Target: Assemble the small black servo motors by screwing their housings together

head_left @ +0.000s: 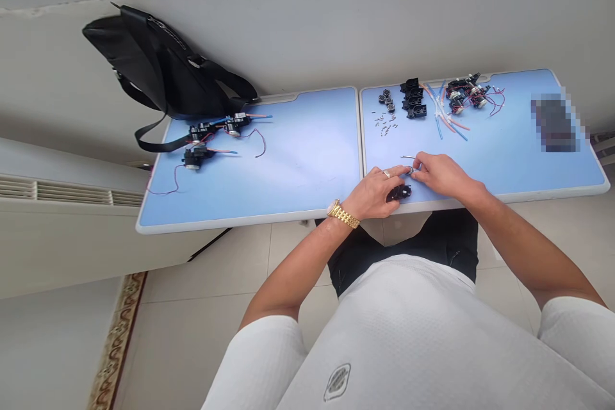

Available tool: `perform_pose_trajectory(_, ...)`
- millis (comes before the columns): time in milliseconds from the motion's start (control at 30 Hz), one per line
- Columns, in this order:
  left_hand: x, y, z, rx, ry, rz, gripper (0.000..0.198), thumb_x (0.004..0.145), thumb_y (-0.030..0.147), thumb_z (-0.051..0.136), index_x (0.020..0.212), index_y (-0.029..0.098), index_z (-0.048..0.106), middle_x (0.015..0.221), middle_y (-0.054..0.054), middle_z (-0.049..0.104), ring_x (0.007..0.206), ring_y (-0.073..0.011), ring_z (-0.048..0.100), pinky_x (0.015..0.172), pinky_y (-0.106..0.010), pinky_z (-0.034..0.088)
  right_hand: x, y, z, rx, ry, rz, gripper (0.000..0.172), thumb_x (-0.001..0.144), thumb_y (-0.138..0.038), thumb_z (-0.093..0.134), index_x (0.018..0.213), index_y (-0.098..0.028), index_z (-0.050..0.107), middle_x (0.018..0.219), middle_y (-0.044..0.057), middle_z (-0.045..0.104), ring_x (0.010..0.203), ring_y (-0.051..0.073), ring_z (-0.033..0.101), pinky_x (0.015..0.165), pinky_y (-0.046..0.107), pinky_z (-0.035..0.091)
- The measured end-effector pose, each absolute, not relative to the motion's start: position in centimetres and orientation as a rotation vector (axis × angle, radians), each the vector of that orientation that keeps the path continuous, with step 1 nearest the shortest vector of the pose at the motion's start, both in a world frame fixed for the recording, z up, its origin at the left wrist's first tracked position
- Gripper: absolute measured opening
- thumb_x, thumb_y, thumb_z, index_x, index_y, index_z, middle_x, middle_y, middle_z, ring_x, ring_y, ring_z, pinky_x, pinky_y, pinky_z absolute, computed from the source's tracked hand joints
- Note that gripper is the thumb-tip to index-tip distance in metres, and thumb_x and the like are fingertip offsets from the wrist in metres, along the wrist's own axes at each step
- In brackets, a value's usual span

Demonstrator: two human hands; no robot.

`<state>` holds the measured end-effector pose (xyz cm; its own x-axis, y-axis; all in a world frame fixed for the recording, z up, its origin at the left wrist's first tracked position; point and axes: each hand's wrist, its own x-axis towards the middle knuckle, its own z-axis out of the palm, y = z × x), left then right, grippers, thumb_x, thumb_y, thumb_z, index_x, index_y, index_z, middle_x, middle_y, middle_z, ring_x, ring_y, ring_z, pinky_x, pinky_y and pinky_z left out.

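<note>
My left hand (372, 193), with a gold wristwatch and a ring, curls over a small black plastic housing (398, 193) near the table's front edge. My right hand (442, 174) pinches a small metal part (410, 170) just above that housing, and the fingertips of both hands nearly meet there. A thin metal pin (407, 157) lies just beyond my right fingers. Further back are several loose small screws (384, 122), several round motors (387, 100), and a stack of black housings (412, 98).
The light blue folding table (298, 160) has two panels. Coloured tubes (444, 116) and wired black assemblies (466, 96) lie on the right panel, with more assemblies (211, 134) on the left. A black bag (158, 67) leans against the wall; a pixelated object (555, 122) lies far right.
</note>
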<state>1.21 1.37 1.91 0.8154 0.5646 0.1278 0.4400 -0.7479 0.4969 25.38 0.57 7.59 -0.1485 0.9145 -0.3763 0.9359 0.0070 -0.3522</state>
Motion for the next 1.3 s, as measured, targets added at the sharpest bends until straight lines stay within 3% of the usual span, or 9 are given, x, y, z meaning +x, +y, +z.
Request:
perform_pose_trajectory(67, 1.2, 1.3, 1.9, 2.55, 0.735, 0.398, 0.044, 0.087, 0.012, 0.066, 0.128, 0.022, 0.077, 0.175, -0.015, 0.063, 0.15, -0.0356, 0.072, 0.106, -0.05, 0.056, 25.7, 0.4, 7.5, 2.031, 2.219, -0.854, 0.02, 0.109, -0.034, 0.061, 0.121, -0.022, 0.071, 0.1, 0.006, 0.083, 0.093, 0.024, 0.073, 0.074, 0.033, 0.04)
perform_pose_trajectory(233, 1.1, 1.3, 1.8, 2.547, 0.742, 0.411, 0.043, 0.087, 0.011, 0.066, 0.127, 0.022, 0.078, 0.174, -0.015, 0.065, 0.15, -0.0355, 0.072, 0.108, -0.051, 0.058, 25.9, -0.2, 7.0, 2.046, 2.286, -0.884, 0.02, 0.108, -0.035, 0.059, 0.119, -0.024, 0.072, 0.098, 0.004, 0.083, 0.091, 0.024, 0.073, 0.076, 0.033, 0.041)
perform_pose_trajectory(433, 0.8, 1.5, 1.4, 2.419, 0.781, 0.498, 0.039, 0.087, 0.012, 0.07, 0.124, 0.023, 0.076, 0.172, -0.014, 0.067, 0.131, -0.0316, 0.083, 0.111, -0.051, 0.062, 25.9, -1.0, 6.3, 2.085, 2.363, -0.855, 0.02, 0.108, -0.034, 0.06, 0.121, -0.024, 0.072, 0.088, 0.002, 0.081, 0.086, 0.025, 0.073, 0.08, 0.034, 0.043)
perform_pose_trajectory(600, 0.4, 1.6, 1.2, 2.223, 0.825, 0.719, 0.032, 0.093, 0.019, 0.077, 0.125, 0.023, 0.076, 0.165, -0.017, 0.071, 0.149, -0.0307, 0.073, 0.123, -0.052, 0.061, 26.2, -1.8, 6.3, 2.142, 2.439, -0.811, 0.025, 0.109, -0.037, 0.059, 0.124, -0.024, 0.075, 0.089, 0.003, 0.082, 0.087, 0.026, 0.074, 0.083, 0.034, 0.046)
perform_pose_trajectory(733, 0.5, 1.2, 1.8, 2.094, 0.946, 0.796, 0.031, 0.094, 0.023, 0.079, 0.125, 0.022, 0.078, 0.125, -0.01, 0.084, 0.111, -0.0243, 0.08, 0.104, -0.043, 0.066, 26.5, -2.6, 7.0, 2.209, 2.479, -0.783, 0.029, 0.109, -0.038, 0.058, 0.126, -0.023, 0.076, 0.098, 0.007, 0.085, 0.09, 0.026, 0.075, 0.084, 0.034, 0.048)
perform_pose_trajectory(833, 0.9, 0.5, 2.3, 1.932, 1.032, 0.792, 0.03, 0.095, 0.026, 0.077, 0.125, 0.022, 0.079, 0.104, -0.004, 0.083, 0.086, -0.018, 0.073, 0.084, -0.034, 0.063, 26.6, -3.3, 7.7, 2.267, 2.581, -0.791, 0.028, 0.107, -0.04, 0.059, 0.121, -0.024, 0.078, 0.092, 0.005, 0.083, 0.081, 0.023, 0.072, 0.082, 0.034, 0.05)
perform_pose_trajectory(1000, 1.4, -0.3, 2.7, 1.683, 0.986, 0.776, 0.03, 0.086, 0.029, 0.079, 0.115, 0.019, 0.08, 0.09, 0.0, 0.076, 0.076, -0.0141, 0.063, 0.073, -0.027, 0.054, 26.5, -4.3, 8.8, 2.258, 2.929, -0.893, 0.019, 0.102, -0.041, 0.069, 0.105, -0.025, 0.08, 0.072, -0.001, 0.073, 0.065, 0.018, 0.061, 0.071, 0.031, 0.049)
perform_pose_trajectory(1100, 1.5, -0.7, 2.7, 1.587, 0.958, 0.753, 0.03, 0.082, 0.029, 0.078, 0.109, 0.018, 0.08, 0.081, 0.002, 0.07, 0.069, -0.0123, 0.056, 0.068, -0.026, 0.049, 26.3, -4.8, 9.3, 2.232, 2.975, -0.988, 0.017, 0.101, -0.04, 0.071, 0.103, -0.026, 0.081, 0.071, -0.002, 0.071, 0.062, 0.016, 0.058, 0.068, 0.031, 0.049)
perform_pose_trajectory(1300, 1.4, -1.0, 2.7, 1.584, 0.936, 0.735, 0.033, 0.078, 0.029, 0.079, 0.109, 0.018, 0.081, 0.083, 0.002, 0.071, 0.069, -0.0119, 0.054, 0.069, -0.026, 0.047, 26.0, -5.2, 10.0, 2.092, 2.946, -1.107, 0.017, 0.102, -0.039, 0.07, 0.102, -0.026, 0.081, 0.071, -0.003, 0.071, 0.063, 0.016, 0.057, 0.067, 0.03, 0.047)
